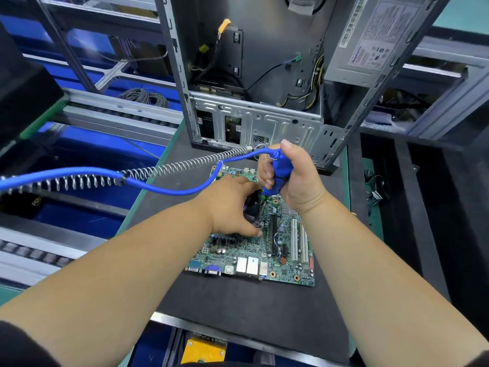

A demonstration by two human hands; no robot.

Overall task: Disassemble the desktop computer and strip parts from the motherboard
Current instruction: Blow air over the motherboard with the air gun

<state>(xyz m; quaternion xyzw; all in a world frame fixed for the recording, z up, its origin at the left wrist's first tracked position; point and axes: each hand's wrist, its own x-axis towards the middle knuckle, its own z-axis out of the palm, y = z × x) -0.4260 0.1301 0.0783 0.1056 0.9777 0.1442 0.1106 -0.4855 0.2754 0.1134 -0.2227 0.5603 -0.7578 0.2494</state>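
I've got the motherboard (254, 250) flat on the dark bench (238, 305) mat, green, port block at the near edge, white slots to the right. My right hand (293, 178) fingers are clenched round a blue powered screwdriver (280, 170), tip down over the board. Left hand (232, 205) rests on the black cooler fan (252, 205), fingers curled against it. The open computer case (264, 83) stands just behind.

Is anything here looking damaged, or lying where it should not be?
Nothing looks damaged. Loose cables hang unplugged inside the open case, as expected in disassembly. The motherboard lies flat on the mat.
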